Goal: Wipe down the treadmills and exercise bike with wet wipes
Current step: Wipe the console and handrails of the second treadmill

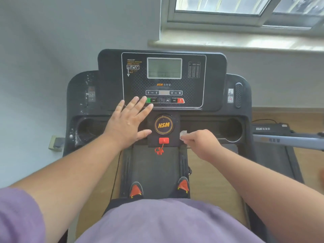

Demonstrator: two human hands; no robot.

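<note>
A: A person stands on a treadmill, facing its console under a window. Why is the left hand spread like that?

B: Likely as a brace. It lies flat with fingers straight and apart, holding nothing, its fingertips reaching the console's lower left edge beside the green button, thumb near the round logo.

A: And the right hand?

B: Its fingers are curled, pinching a small pale wipe just right of the logo plate, above the red safety key. The wrist is bent inward and the forearm comes in from the lower right, which suits working along the tray's front edge.

A: How far along does the job look?

B: Early, by my reading. White specks dot the treadmill's left corner around the cup holder. A second treadmill sits at the right edge, its state unclear. No bike is in view
</note>
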